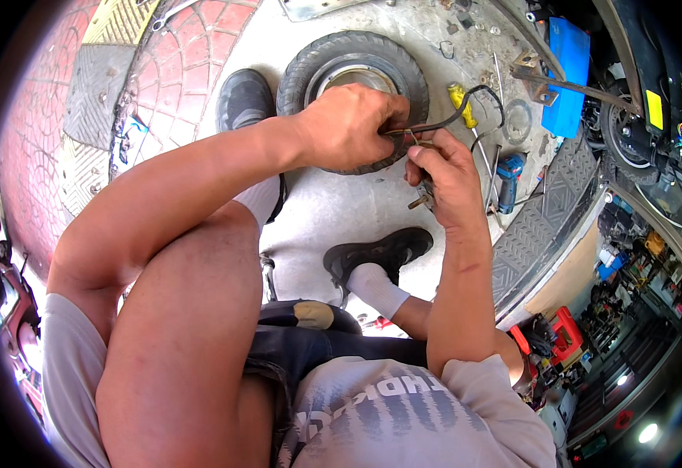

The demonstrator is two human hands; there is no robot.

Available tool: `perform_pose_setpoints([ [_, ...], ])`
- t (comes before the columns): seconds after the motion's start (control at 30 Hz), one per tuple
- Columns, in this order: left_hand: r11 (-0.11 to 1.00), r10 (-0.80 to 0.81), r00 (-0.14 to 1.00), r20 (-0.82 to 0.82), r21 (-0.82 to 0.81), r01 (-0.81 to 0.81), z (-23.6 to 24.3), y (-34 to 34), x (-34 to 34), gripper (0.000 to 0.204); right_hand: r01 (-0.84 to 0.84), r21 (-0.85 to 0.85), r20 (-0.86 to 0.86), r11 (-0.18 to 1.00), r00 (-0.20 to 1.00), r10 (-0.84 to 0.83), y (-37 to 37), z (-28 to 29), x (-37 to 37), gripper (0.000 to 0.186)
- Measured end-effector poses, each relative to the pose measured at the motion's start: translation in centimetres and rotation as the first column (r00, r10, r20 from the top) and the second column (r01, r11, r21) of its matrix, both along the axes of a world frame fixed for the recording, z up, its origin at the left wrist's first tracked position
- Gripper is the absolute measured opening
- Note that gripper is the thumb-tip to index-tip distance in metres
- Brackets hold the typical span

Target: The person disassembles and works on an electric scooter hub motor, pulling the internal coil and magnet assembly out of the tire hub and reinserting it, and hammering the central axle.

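My left hand (347,125) pinches thin wires at the end of a black cable (456,117). The cable loops away to the right and curves down behind my right hand (452,175). That hand is raised close to the left one, with its thumb and fingers closed around a small metal part with a short stub (419,202); most of the part is hidden in the palm. Thin wires run between the two hands. Below them, a wheel with a black tyre (298,74) lies flat on the floor, partly covered by my left hand.
On the right lie a yellow-handled screwdriver (459,100), a blue power drill (510,181) and a blue tray (567,66). A textured mat (540,222) borders a raised ledge. A wrench (165,19) rests on red paving at upper left. My shoes flank the work area.
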State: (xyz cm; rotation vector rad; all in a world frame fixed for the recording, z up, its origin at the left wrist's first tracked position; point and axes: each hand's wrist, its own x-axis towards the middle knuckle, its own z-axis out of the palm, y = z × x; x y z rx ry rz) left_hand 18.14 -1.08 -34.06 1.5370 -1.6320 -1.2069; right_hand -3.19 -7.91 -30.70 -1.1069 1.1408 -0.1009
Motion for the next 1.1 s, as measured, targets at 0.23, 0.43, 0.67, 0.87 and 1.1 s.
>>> perform_pose_setpoints([
  [0.23, 0.997, 0.056, 0.997, -0.053, -0.054, -0.059, -0.9, -0.1, 0.2, 0.020, -0.027, 0.047, 0.027, 0.999, 0.999, 0.025, -0.2, 0.0, -0.2, 0.020],
  [0.43, 1.000, 0.022, 0.992, -0.124, -0.013, -0.024, -0.5, -0.1, 0.5, 0.025, 0.004, 0.004, -0.035, 1.000, 0.999, -0.004, -0.2, -0.4, 0.5, 0.018],
  [0.67, 0.987, 0.001, 0.991, -0.132, -0.161, -0.023, -0.7, -0.3, 0.5, 0.016, 0.161, 0.218, 0.107, 0.963, 0.976, -0.188, 0.4, -1.0, 0.0, 0.013],
  [0.87, 0.952, 0.027, 0.992, 0.125, -0.305, 0.012, -0.5, 0.1, 0.5, 0.022, 0.188, 0.095, 0.086, 0.978, 0.977, -0.196, 0.3, -0.7, -0.1, 0.012],
  [1.1, 0.904, 0.124, 0.947, 0.296, -0.428, 0.015, -0.6, -0.4, 0.8, 0.026, 0.197, -0.035, 0.118, 0.980, 0.974, -0.192, 0.2, 0.5, 1.5, 0.011],
])
